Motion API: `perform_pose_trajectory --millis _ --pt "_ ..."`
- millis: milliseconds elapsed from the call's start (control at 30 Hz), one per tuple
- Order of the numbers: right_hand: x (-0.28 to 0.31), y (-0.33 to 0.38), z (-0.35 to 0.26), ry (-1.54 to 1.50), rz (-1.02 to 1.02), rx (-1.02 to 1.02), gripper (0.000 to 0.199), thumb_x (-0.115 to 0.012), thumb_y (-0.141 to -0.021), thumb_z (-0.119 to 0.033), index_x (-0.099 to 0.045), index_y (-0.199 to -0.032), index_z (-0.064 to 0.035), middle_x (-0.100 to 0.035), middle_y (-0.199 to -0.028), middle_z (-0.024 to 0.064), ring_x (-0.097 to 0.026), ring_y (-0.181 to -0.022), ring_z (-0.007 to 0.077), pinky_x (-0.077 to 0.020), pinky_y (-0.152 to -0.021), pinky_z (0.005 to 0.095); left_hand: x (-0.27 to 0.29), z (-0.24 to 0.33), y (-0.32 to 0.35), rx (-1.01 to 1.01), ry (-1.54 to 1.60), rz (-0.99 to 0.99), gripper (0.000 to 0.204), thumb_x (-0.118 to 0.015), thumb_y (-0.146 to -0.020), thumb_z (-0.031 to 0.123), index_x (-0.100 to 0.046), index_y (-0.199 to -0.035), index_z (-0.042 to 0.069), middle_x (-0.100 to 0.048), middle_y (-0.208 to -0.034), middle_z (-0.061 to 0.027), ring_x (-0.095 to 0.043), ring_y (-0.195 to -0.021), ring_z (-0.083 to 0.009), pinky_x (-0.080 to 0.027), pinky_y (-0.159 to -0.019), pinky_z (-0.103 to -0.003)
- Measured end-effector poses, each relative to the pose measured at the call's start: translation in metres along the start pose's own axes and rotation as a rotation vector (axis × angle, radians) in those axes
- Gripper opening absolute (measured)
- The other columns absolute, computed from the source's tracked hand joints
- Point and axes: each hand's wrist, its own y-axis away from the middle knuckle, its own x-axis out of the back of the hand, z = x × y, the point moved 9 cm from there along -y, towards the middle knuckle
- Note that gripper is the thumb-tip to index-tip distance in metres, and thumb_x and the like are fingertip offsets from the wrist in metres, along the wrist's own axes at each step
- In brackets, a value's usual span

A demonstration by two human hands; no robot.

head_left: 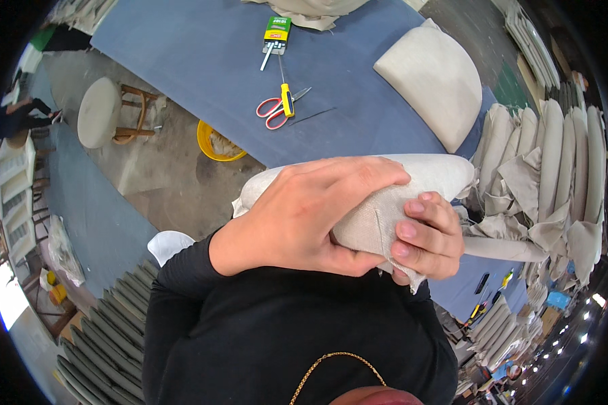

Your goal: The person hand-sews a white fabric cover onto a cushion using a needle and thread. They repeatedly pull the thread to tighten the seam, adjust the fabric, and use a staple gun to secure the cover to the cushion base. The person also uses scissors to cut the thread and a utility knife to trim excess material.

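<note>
Close in front of my chest I hold a beige fabric-covered cushion with both hands. My left hand lies across it from the left, thumb below and fingers over the top, closed round a padded corner. A seam runs down the beige cloth between my hands. On the right, the curled fingers of my right hand grip the same corner, and a loose edge of cloth hangs beneath them. The cushion's underside is hidden.
Red-handled scissors, a yellow-handled screwdriver and a green-and-yellow box with white sticks lie on the blue table. Another cushion lies at the far right, beside stacked covered pieces. A stool and yellow bucket stand left.
</note>
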Motion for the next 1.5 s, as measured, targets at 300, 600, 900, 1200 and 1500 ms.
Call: perform_pose_trajectory --millis 300,600,900,1200,1500 --pt "0.090 0.107 0.074 -0.155 0.773 -0.795 0.038 -0.055 -0.112 -0.026 -0.067 -0.133 0.0035 -0.076 -0.118 0.0188 -0.074 -0.099 0.0289 -0.0570 -0.092 0.0409 0.038 -0.047 0.005 0.209 0.114 0.216 0.075 -0.073 -0.072 0.025 -0.060 -0.138 -0.008 -0.071 -0.131 -0.0217 -0.070 -0.121 -0.0316 -0.051 -0.107 -0.041" --pt "0.150 0.454 0.060 0.182 1.035 -1.614 0.032 -0.062 -0.108 -0.022 -0.070 -0.136 -0.0101 -0.076 -0.115 0.0065 -0.070 -0.095 0.0159 -0.0556 -0.086 0.0313 0.049 -0.050 0.012 0.244 -0.006 0.293 0.082 -0.077 -0.089 0.046 -0.054 -0.145 -0.010 -0.062 -0.142 -0.0216 -0.064 -0.130 -0.0301 -0.049 -0.111 -0.043" --pt "0.059 0.612 0.040 0.529 0.412 -1.863 0.025 -0.077 -0.092 -0.019 -0.081 -0.116 -0.0135 -0.082 -0.105 0.0110 -0.079 -0.098 0.0211 -0.0592 -0.090 0.0338 0.165 -0.151 0.111 0.437 0.200 0.814 0.064 -0.059 -0.102 0.043 -0.056 -0.144 -0.005 -0.063 -0.140 -0.0195 -0.066 -0.126 -0.0308 -0.054 -0.109 -0.044" --pt "0.010 0.559 0.084 0.346 0.190 -1.847 0.023 -0.076 -0.089 -0.018 -0.079 -0.112 -0.0125 -0.080 -0.093 0.0091 -0.077 -0.085 0.0206 -0.0609 -0.081 0.0359 0.184 -0.163 0.139 0.600 0.052 1.041 0.053 -0.050 -0.109 0.050 -0.058 -0.139 0.007 -0.065 -0.133 -0.0118 -0.065 -0.119 -0.0250 -0.059 -0.095 -0.040" --pt "-0.037 0.509 0.107 0.167 0.024 -1.715 0.024 -0.073 -0.095 -0.024 -0.077 -0.116 -0.0109 -0.080 -0.103 0.0146 -0.077 -0.096 0.0302 -0.0604 -0.087 0.0400 0.107 -0.074 0.088 0.413 -0.219 0.768 0.066 -0.054 -0.093 0.036 -0.054 -0.147 -0.002 -0.063 -0.141 -0.0200 -0.063 -0.128 -0.0321 -0.056 -0.100 -0.045"
